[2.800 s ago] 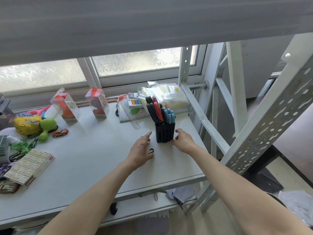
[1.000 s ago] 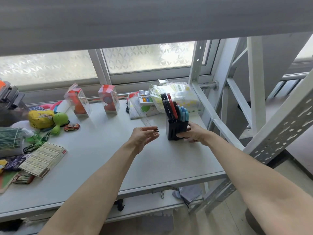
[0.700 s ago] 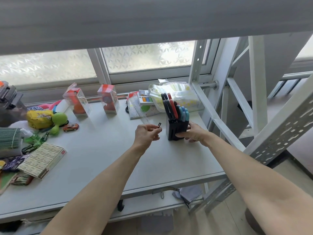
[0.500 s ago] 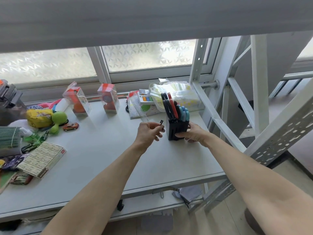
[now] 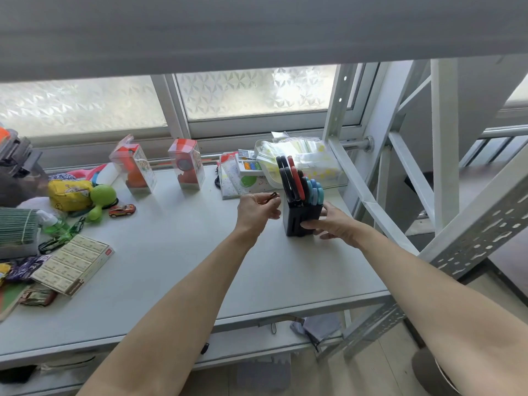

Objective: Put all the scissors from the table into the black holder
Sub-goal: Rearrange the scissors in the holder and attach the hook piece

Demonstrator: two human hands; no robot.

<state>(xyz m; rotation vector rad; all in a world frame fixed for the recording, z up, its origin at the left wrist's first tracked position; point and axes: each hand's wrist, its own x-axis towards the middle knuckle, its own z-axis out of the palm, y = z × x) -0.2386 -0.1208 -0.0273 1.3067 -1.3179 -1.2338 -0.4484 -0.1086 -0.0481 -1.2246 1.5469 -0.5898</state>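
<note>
I am seeing the left hand [image 5: 258,208] pinching a small dark object [image 5: 273,194], too small to identify, just left of the black holder [image 5: 300,221]. The right hand [image 5: 333,225] is gripping the holder's side, fingers curled. The scissors [image 5: 298,182] are standing handles-up inside it, on the table [image 5: 171,252].

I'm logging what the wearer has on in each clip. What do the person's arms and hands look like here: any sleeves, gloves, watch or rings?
Both forearms are bare as far as the view shows, with no sleeve edge visible. The left hand and right hand wear no gloves. No watch, bracelet or ring shows on either wrist or on the visible fingers.
</note>
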